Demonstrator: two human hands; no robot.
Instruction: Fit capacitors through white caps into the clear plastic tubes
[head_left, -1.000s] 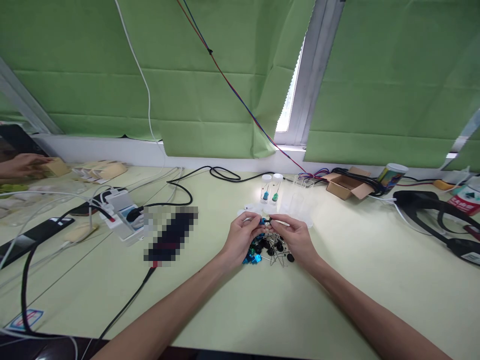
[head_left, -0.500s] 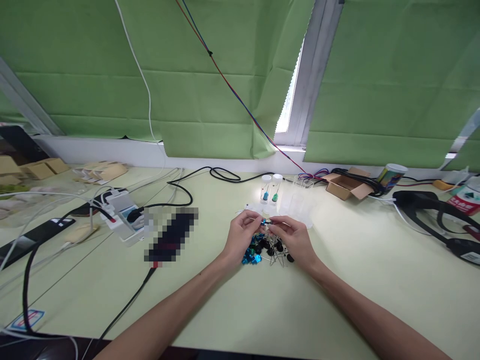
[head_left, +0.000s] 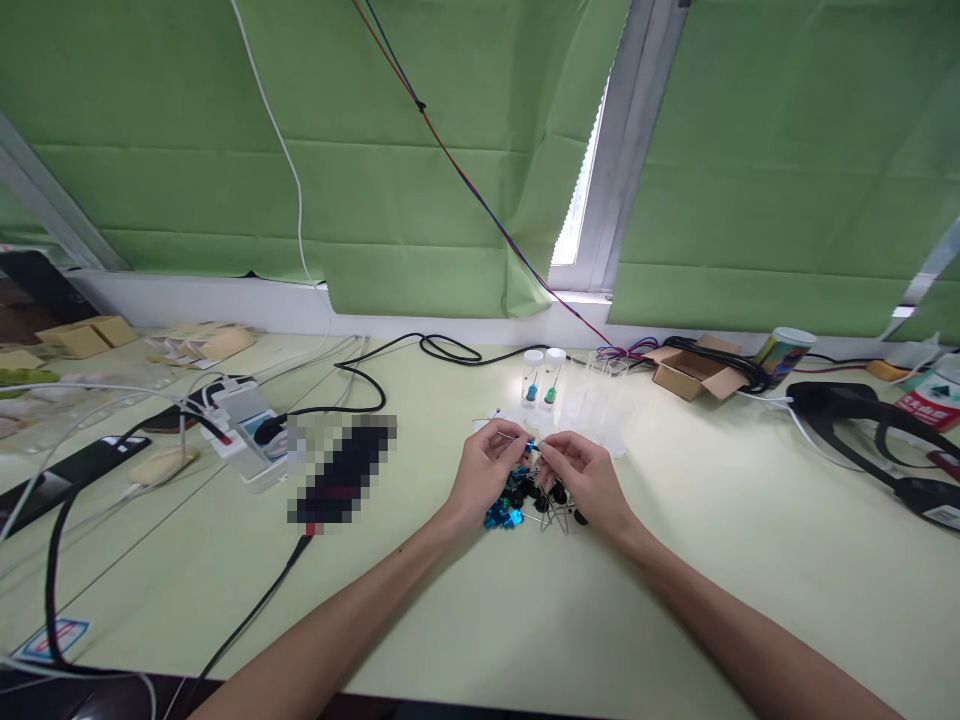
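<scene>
My left hand (head_left: pixel 481 474) pinches a small shiny blue metallic piece (head_left: pixel 530 447) between thumb and fingertips. Right beside it, my right hand (head_left: pixel 591 478) has thumb and fingers pressed together; what sits in that pinch is too small to make out. Under both hands lies a loose pile with blue metallic pieces (head_left: pixel 504 517), black round parts (head_left: pixel 559 492) and thin bent metal wires (head_left: pixel 553 520). Beyond the fingertips stand two clear white-capped vials, one with a blue part (head_left: pixel 532 392) inside and one with a green part (head_left: pixel 551 394).
Clear plastic containers (head_left: pixel 606 415) stand behind my right hand. A black cable (head_left: pixel 450 350) runs along the back to a white power strip (head_left: pixel 244 440). A pixelated dark object (head_left: pixel 341 475) lies left, an open cardboard box (head_left: pixel 694 372) and a black headset (head_left: pixel 855 420) right.
My fingertips have parted slightly, and the blue piece now shows tilted at my left fingertips. Both hands stay over the pile.
</scene>
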